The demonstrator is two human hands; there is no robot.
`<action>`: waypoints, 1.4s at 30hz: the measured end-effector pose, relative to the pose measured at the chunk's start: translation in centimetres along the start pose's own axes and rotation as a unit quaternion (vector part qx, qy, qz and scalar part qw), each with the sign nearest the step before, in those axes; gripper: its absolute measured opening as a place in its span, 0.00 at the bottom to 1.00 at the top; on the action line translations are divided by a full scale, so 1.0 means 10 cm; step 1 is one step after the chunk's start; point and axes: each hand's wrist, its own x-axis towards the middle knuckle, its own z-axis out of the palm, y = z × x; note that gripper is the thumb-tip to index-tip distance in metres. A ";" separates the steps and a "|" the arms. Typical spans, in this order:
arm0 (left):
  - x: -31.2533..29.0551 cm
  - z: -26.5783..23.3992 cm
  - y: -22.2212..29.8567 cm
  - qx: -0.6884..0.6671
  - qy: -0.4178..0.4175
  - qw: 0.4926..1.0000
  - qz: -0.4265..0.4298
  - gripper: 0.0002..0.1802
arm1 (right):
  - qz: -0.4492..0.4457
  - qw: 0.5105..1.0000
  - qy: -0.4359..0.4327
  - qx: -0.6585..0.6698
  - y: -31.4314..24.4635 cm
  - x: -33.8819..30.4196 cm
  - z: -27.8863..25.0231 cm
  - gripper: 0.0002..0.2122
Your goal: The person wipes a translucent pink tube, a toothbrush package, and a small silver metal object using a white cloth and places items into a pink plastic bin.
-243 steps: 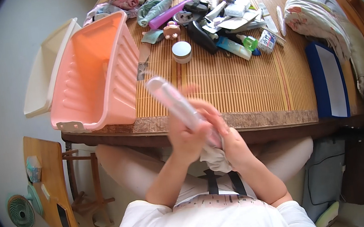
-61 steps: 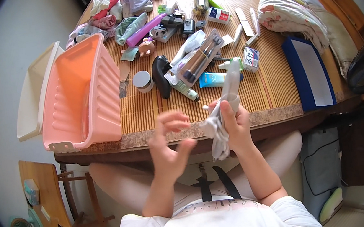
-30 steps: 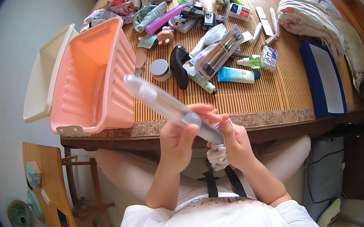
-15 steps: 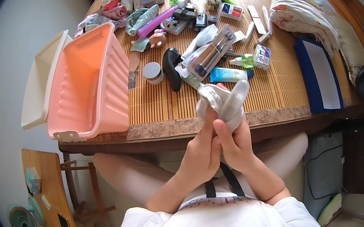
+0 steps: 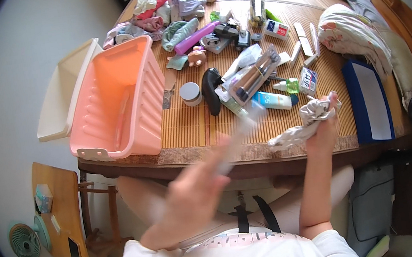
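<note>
My left hand is smeared by motion in front of the table edge. From its fingers sticks out a long, pale, see-through tube-like thing, too blurred to name more closely. My right hand is closed round a crumpled grey-white cloth, whose loose end hangs toward the left above the table edge. Beyond the hands lie a blue and white squeeze tube, a clear pack of brushes, a black curved object and a round grey-lidded jar.
An orange-pink bin stands at left beside a cream bin. Clothes, a purple stick-like object and small boxes lie farther back. At right are a blue open box and a patterned cloth bundle.
My hands have parted. The left moved down and left with the pale tube-like thing; the right moved right and forward with the cloth. The whole view shifted slightly.
</note>
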 end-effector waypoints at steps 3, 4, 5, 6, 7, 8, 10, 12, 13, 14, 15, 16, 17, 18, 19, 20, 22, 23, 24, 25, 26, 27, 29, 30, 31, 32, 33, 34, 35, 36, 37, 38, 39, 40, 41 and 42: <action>0.31 -0.69 -0.06 0.159 0.214 0.963 -0.042 0.30 | 0.077 0.997 -0.005 0.011 0.02 -0.04 -0.12 0.19; 0.42 -0.87 -0.17 0.212 0.232 0.947 -0.069 0.29 | 0.096 0.995 -0.004 0.011 0.07 -0.11 -0.12 0.18; 0.45 -1.05 -0.26 0.282 0.220 0.931 -0.075 0.33 | 0.111 0.993 -0.017 0.021 0.14 -0.18 -0.11 0.18; 0.49 -1.18 -0.45 0.334 0.197 0.918 -0.078 0.35 | 0.172 0.984 -0.044 0.026 0.22 -0.21 -0.15 0.17; 0.56 -1.18 -0.53 0.386 0.163 0.894 -0.159 0.34 | 0.226 0.972 -0.065 0.025 0.29 -0.21 -0.21 0.16; 0.60 -1.16 -0.57 0.434 0.127 0.860 -0.237 0.34 | 0.226 0.972 -0.058 0.017 0.36 -0.24 -0.22 0.15; 0.61 -0.86 -0.59 0.585 0.157 0.774 -0.185 0.31 | 0.263 0.963 -0.065 -0.003 0.37 -0.33 -0.20 0.14; 0.70 -0.40 -0.52 0.489 0.214 0.845 -0.028 0.25 | 0.267 0.961 -0.074 -0.007 0.38 -0.29 -0.28 0.14; 0.78 -0.11 -0.46 0.369 0.162 0.915 0.012 0.26 | 0.267 0.960 -0.082 -0.014 0.35 -0.26 -0.36 0.14; 0.80 0.11 -0.43 0.252 0.104 0.960 0.066 0.26 | 0.269 0.960 -0.080 -0.010 0.34 -0.27 -0.35 0.14; 0.88 0.36 -0.48 0.246 0.055 0.965 0.077 0.28 | 0.282 0.956 -0.077 0.009 0.33 -0.26 -0.34 0.14; 0.93 0.60 -0.57 0.251 0.031 0.965 0.065 0.29 | 0.298 0.951 -0.076 0.029 0.32 -0.26 -0.32 0.14; 1.03 0.82 -0.73 0.291 0.001 0.956 0.044 0.34 | 0.302 0.951 -0.054 0.046 0.27 -0.27 -0.28 0.16; 1.17 1.02 -0.91 0.319 -0.009 0.948 0.020 0.36 | 0.287 0.954 -0.031 0.081 0.28 -0.25 -0.27 0.17; 1.29 1.14 -1.10 0.320 -0.003 0.947 0.001 0.38 | 0.292 0.950 -0.058 0.098 0.25 -0.26 -0.29 0.17; 1.41 1.24 -1.30 0.326 0.014 0.945 0.014 0.38 | 0.294 0.946 -0.083 0.113 0.20 -0.28 -0.32 0.17; 1.61 1.33 -1.38 0.320 -0.018 0.946 -0.050 0.37 | 0.293 0.939 -0.065 0.165 0.30 -0.19 -0.56 0.18; 1.62 1.35 -1.38 0.294 0.006 0.955 -0.041 0.34 | 0.302 0.936 -0.077 0.162 0.24 -0.22 -0.56 0.18; 1.60 1.38 -1.39 0.250 0.007 0.967 -0.045 0.32 | 0.312 0.932 -0.090 0.160 0.19 -0.25 -0.54 0.18; 1.55 1.42 -1.37 0.258 0.022 0.966 -0.006 0.31 | 0.322 0.922 -0.109 0.187 0.23 -0.21 -0.65 0.19; 1.47 1.46 -1.35 0.266 0.035 0.963 0.032 0.30 | 0.320 0.923 -0.105 0.187 0.24 -0.20 -0.66 0.19; 1.42 1.49 -1.33 0.230 0.031 0.971 0.062 0.30 | 0.318 0.929 -0.090 0.165 0.25 -0.19 -0.64 0.19; 1.33 1.53 -1.29 0.232 -0.010 0.970 0.066 0.30 | 0.322 0.936 -0.061 0.128 0.26 -0.22 -0.53 0.19; 1.28 1.53 -1.26 0.231 -0.029 0.971 0.059 0.29 | 0.319 0.937 -0.065 0.125 0.29 -0.22 -0.49 0.19; 1.23 1.54 -1.23 0.249 -0.032 0.967 0.045 0.28 | 0.318 0.939 -0.065 0.116 0.33 -0.22 -0.48 0.19; 1.20 1.53 -1.19 0.249 -0.033 0.967 0.045 0.28 | 0.317 0.940 -0.066 0.108 0.37 -0.23 -0.45 0.19; 1.19 1.52 -1.15 0.275 -0.039 0.960 0.039 0.28 | 0.323 0.939 -0.073 0.089 0.34 -0.27 -0.40 0.19; 1.16 1.51 -1.12 0.301 -0.044 0.952 0.034 0.28 | 0.323 0.939 -0.072 0.089 0.35 -0.28 -0.39 0.19; 1.12 1.53 -1.08 0.311 -0.036 0.950 0.018 0.26 | 0.318 0.942 -0.069 0.085 0.36 -0.30 -0.38 0.19; 1.09 1.53 -1.06 0.310 -0.036 0.950 0.018 0.26 | 0.313 0.944 -0.066 0.080 0.36 -0.33 -0.35 0.19; 1.07 1.53 -1.04 0.284 -0.039 0.958 -0.004 0.26 | 0.297 0.949 -0.077 0.068 0.31 -0.40 -0.34 0.19; 1.05 1.54 -1.03 0.256 -0.043 0.965 -0.027 0.26 | 0.298 0.949 -0.075 0.067 0.31 -0.45 -0.32 0.19; 1.01 1.54 -1.03 0.227 -0.006 0.974 -0.024 0.24 | 0.234 0.964 -0.127 0.013 0.32 -0.49 -0.31 0.19; 0.99 1.53 -1.03 0.227 -0.007 0.974 -0.026 0.24 | 0.169 0.969 -0.178 -0.042 0.33 -0.52 -0.32 0.19; 0.98 1.51 -1.01 0.159 0.005 0.985 -0.068 0.23 | 0.217 0.950 -0.224 -0.025 0.34 -0.53 -0.34 0.21; 0.96 1.50 -1.00 0.091 0.017 0.990 -0.110 0.22 | 0.208 0.940 -0.266 -0.049 0.37 -0.58 -0.33 0.22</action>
